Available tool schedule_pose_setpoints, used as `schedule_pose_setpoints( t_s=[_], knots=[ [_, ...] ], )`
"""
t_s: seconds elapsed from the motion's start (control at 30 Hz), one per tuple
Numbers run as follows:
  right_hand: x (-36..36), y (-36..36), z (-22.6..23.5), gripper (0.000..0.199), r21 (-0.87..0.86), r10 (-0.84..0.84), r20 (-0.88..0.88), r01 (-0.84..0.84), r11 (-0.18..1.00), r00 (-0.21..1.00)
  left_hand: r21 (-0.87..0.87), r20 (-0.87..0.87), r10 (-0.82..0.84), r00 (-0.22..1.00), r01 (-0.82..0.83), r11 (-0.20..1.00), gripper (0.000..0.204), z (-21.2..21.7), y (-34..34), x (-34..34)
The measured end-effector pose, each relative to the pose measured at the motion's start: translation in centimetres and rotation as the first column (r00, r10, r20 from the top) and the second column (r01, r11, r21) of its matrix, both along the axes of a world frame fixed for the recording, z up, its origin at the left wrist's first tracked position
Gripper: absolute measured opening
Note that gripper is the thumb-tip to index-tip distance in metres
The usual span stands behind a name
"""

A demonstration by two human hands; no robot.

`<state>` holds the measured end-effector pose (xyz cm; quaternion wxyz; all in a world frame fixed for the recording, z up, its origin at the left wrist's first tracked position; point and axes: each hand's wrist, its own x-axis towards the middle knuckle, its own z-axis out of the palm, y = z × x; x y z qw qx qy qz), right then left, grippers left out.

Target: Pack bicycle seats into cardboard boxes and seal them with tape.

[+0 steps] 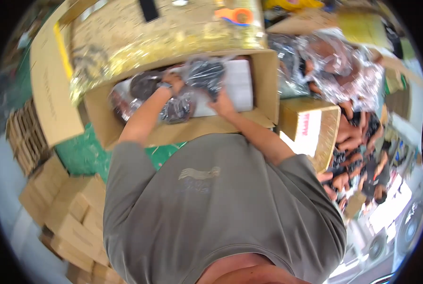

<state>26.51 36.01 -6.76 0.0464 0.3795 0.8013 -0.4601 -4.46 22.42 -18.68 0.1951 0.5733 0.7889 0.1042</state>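
Note:
A long open cardboard box (266, 78) lies in front of me. Inside it are a white flat-topped block (240, 85) and several dark things in clear plastic. Toward the box's right half, my right hand (224, 106) is closed on the lower edge of a clear plastic bag (207, 73) with something dark in it. My left hand (174, 83) reaches in between that bag and a dark brown rounded thing (146, 84); its fingers are blurred and partly hidden. Below the left wrist sits another plastic-wrapped dark bundle (179, 108). What kind of things the plastic covers, I cannot make out.
Behind the box is a work surface (173, 23) edged with yellowish tape, bearing an orange tape dispenser (241, 16). A closed carton (332, 128) and plastic-wrapped items (344, 61) stand at right. Folded cartons (74, 222) and a wooden pallet (28, 137) are at left.

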Motion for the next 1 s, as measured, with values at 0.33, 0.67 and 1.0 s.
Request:
schedule_pose_setpoints(
  t_s=[0.33,0.67,1.0],
  knots=[
    [11.7,22.1,25.7,0.052,0.447,-0.277,-0.422,0.464,0.765,0.863,0.047,-0.092,0.521,0.848,-0.519,0.853,0.069,17.3,-6.1,10.8],
    [31.3,48.3,21.3,0.066,0.48,-0.578,-0.3,0.644,0.597,0.759,0.268,0.269,0.322,0.908,-0.391,0.881,0.065,31.9,14.0,31.7],
    [31.5,35.8,51.1,0.052,0.509,0.706,-0.39,-0.5,0.701,0.592,0.534,0.72,-0.374,0.584,-0.121,0.837,0.133,42.5,24.5,36.8]
  ],
)
